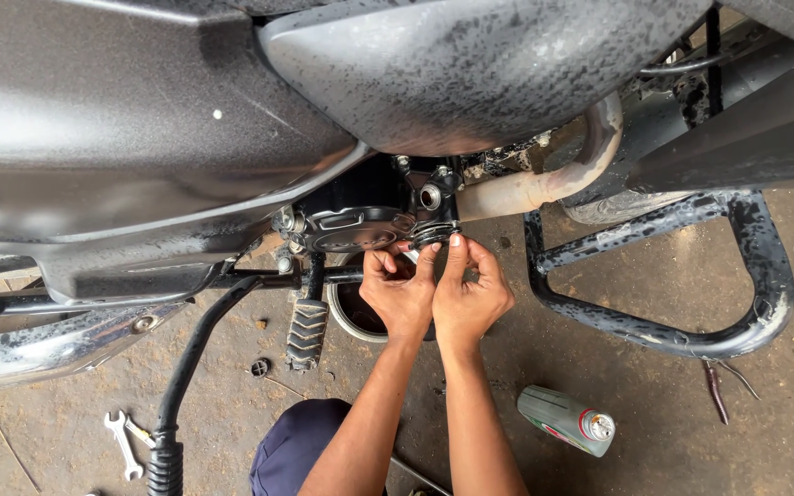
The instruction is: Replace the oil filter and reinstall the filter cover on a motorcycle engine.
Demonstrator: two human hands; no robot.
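I look down past a dark grey motorcycle tank [140,119] at the black engine side [360,225]. Both my hands reach up under it, pressed together. My left hand [399,292] and my right hand [469,292] pinch a round black part with a coiled spring [434,231] at the bottom of the engine, fingertips touching it. Whether the part is loose or fixed in place cannot be told. A round dark pan [349,317] sits on the ground right beneath my hands, mostly hidden by them.
A grey oil bottle [565,420] lies on the concrete to the right. A black crash guard [691,331] curves right of my hands, the exhaust pipe [544,184] above. A foot peg [307,332], kick lever [186,367] and a spanner [122,443] are at left.
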